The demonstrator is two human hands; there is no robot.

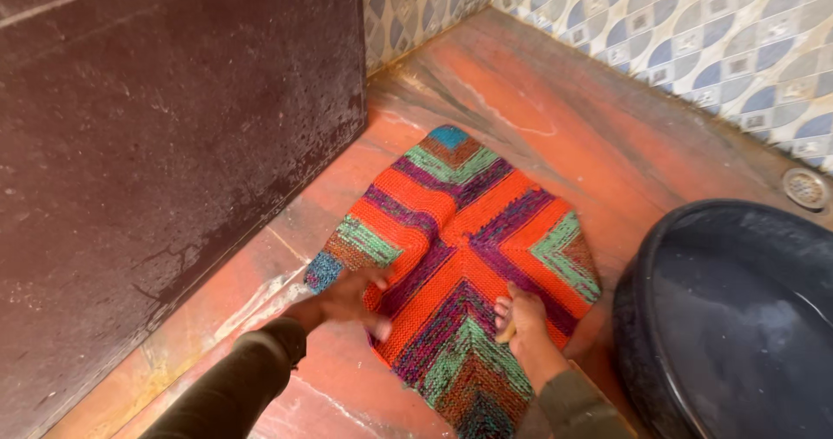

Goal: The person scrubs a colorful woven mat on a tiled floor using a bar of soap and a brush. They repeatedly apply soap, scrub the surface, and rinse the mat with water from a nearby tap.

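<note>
We have the knitted mat (460,265) spread flat on the wet red floor (607,135) beside the black tub (729,317), our left hand (351,298) pressing it open-fingered, our right hand (525,322) gripping something yellowish, scrubbing seemingly underway.

Wet reddish stone floor (607,135), patterned blue-tiled walls (694,31)

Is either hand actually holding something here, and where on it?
Left hand presses flat on the knitted mat near its left corner. Right hand seems to clutch something small; unclear what.
</note>
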